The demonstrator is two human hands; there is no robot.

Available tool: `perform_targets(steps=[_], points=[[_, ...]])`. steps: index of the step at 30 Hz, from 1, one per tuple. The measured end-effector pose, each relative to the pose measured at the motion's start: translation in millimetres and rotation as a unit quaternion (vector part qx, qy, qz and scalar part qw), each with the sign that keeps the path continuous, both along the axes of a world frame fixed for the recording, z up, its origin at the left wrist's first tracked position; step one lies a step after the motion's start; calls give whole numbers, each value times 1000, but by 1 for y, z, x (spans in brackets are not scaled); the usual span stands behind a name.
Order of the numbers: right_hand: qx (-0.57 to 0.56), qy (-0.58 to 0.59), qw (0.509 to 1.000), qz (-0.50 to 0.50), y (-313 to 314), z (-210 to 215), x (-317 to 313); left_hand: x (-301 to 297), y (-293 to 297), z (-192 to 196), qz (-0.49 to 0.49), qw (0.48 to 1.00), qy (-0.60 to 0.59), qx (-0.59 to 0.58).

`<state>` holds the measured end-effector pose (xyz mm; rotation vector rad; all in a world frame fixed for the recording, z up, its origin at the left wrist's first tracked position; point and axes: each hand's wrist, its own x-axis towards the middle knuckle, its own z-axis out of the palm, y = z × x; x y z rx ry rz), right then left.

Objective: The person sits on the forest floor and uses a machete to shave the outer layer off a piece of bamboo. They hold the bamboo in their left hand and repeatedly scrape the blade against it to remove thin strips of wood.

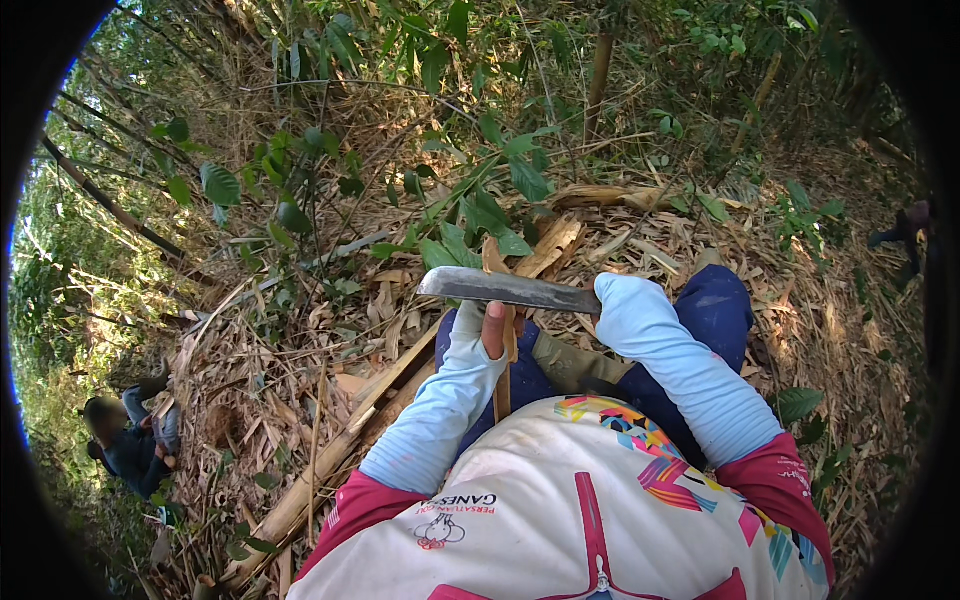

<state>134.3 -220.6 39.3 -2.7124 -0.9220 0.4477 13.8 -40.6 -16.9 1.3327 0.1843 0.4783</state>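
My right hand (606, 290), mostly covered by a light blue sleeve, is closed on a machete (510, 289). Its handle is hidden in the grip, and the broad dark blade points left, lying crosswise in front of me. Just below the blade, my left hand (494, 332) is closed around a narrow split strip of bamboo or wood (502, 392), thumb on top. The strip stands lengthwise between my knees, running from my lap up past the blade. The blade crosses over the strip; whether its edge bites into it I cannot tell.
A long split pole (330, 455) lies aslant at my left. A broken woody piece (556, 245) lies ahead, near leafy green stems (480, 225). Dry leaf litter (630, 240) covers the ground. Another person (140, 440) sits at far left, and a dark figure (912, 225) shows at the right edge.
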Motion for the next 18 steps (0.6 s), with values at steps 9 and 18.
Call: perform_targets(steps=[9, 18], points=[[-80, -26, 996, -28, 7, -21, 30, 23, -7, -24, 77, 997, 25, -1], [-194, 61, 976, -73, 30, -16, 38, 36, -1, -31, 120, 991, 53, 2]])
